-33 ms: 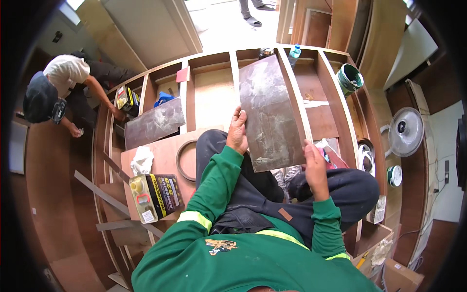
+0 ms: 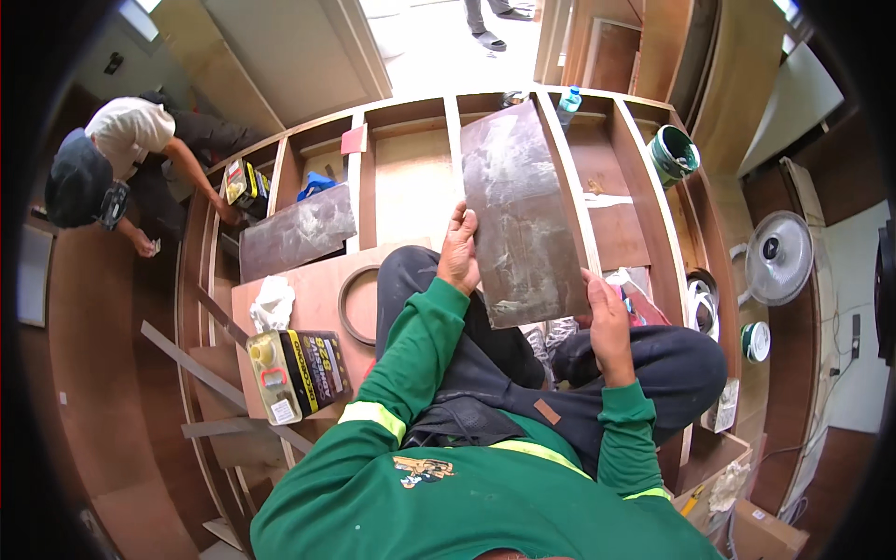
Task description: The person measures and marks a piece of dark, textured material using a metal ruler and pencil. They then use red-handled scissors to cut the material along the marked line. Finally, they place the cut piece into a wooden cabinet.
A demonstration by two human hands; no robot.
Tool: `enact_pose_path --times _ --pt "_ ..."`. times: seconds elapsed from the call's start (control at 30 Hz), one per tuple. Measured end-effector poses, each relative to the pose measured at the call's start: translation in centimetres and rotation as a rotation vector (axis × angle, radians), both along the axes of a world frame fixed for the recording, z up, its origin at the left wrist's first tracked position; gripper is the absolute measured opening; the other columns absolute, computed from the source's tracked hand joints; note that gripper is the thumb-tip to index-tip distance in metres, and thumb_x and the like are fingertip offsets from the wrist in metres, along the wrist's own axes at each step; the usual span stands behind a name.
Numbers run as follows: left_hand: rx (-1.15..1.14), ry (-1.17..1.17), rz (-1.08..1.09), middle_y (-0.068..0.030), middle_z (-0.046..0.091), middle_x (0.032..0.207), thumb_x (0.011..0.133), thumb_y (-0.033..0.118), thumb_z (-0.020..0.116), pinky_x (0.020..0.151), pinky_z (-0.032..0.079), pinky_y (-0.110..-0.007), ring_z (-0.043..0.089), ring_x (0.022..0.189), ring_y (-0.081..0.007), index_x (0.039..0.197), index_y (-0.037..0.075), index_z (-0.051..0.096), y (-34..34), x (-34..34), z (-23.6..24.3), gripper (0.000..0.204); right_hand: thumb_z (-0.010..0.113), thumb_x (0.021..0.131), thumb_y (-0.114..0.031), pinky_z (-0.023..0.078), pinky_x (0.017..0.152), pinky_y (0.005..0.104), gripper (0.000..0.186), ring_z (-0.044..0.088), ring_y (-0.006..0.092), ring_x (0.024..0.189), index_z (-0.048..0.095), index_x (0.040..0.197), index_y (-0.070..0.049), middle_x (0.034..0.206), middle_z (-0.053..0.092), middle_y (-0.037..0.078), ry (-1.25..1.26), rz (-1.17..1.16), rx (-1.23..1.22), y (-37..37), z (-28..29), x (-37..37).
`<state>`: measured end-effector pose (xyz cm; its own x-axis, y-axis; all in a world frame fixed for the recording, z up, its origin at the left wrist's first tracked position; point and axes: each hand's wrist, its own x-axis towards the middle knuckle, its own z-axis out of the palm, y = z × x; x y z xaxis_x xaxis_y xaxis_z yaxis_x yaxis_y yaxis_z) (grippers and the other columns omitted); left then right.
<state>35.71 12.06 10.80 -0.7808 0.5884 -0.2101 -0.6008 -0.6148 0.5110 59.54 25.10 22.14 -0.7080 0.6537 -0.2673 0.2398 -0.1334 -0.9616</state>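
Note:
A thin brown rectangular sheet [image 2: 525, 224], whitish smears across its face, is tilted up above my crossed legs. My left hand [image 2: 458, 250] grips its left edge, thumb and fingers upright along the side. At the lower right corner my right hand [image 2: 609, 322] pinches the sheet's edge. A similar smeared sheet [image 2: 299, 231] lies over the wooden frame to the left. Beside my left arm, a tin of adhesive [image 2: 297, 378] stands on a plywood board [image 2: 322, 294], with a round edging roll [image 2: 357, 306] and crumpled white paper [image 2: 273, 304].
The wooden frame [image 2: 455, 140] spreads around me with open compartments. A co-worker [image 2: 135, 140] bends over its left end, one hand near another tin [image 2: 247, 189]. A water bottle [image 2: 567, 105], a green-stained bucket [image 2: 673, 154] and a fan [image 2: 777, 252] stand right. Loose strips [image 2: 201, 371] stick out left.

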Motion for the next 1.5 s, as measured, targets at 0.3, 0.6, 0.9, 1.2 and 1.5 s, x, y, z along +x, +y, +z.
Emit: enact_pose_path --times 0.3,0.6,0.9,1.2,1.5 --pt "0.147 0.116 -0.045 -0.0002 0.062 0.134 0.101 0.013 0.064 0.107 0.052 -0.037 0.06 0.123 -0.0162 0.142 0.02 0.052 0.0 1.2 1.7 0.043 0.058 0.102 -0.011 0.057 0.067 0.0261 0.03 0.062 0.0065 0.086 0.061 0.132 -0.006 0.104 0.067 0.0 -0.082 -0.093 -0.072 1.5 -3.4 1.0" --pt "0.192 0.186 -0.129 0.0021 0.063 0.129 0.099 0.004 0.065 0.101 0.053 -0.03 0.061 0.117 -0.0119 0.138 0.018 0.055 0.0 2.6 3.3 0.043 0.057 0.101 -0.007 0.054 0.066 0.0235 0.023 0.061 0.007 0.08 0.065 0.123 -0.006 0.098 0.065 -0.001 -0.145 -0.176 0.007 2.8 -4.5 1.7" --pt "-0.652 0.609 -0.082 -0.0194 0.062 0.127 0.096 0.029 0.073 0.094 0.054 -0.036 0.065 0.113 -0.0248 0.143 0.007 0.054 1.4 1.1 1.4 0.055 0.057 0.098 -0.002 0.053 0.076 0.0285 0.018 0.065 0.0139 0.086 0.068 0.112 0.002 0.101 0.07 0.007 -0.175 -0.168 0.403 2.6 -3.4 0.8" --pt "-1.042 0.625 -0.208 -0.0372 0.046 0.145 0.099 0.066 0.048 0.112 0.039 -0.049 0.044 0.138 -0.0483 0.153 -0.01 0.029 3.6 -5.2 0.4 0.095 0.06 0.094 -0.003 0.052 0.083 0.0401 0.015 0.069 0.0344 0.091 0.068 0.104 0.004 0.099 0.071 0.022 -0.273 -0.093 0.743 1.9 -0.8 -5.7" --pt "-1.117 0.773 0.012 -0.0339 0.026 0.148 0.088 0.071 0.064 0.12 0.029 -0.051 0.03 0.143 -0.0499 0.156 -0.009 0.017 1.6 0.5 5.4 0.115 0.06 0.093 0.004 0.049 0.081 0.0448 0.015 0.062 0.0394 0.093 0.063 0.107 0.0 0.098 0.062 0.019 -0.236 0.121 0.952 -3.2 1.7 -3.1"
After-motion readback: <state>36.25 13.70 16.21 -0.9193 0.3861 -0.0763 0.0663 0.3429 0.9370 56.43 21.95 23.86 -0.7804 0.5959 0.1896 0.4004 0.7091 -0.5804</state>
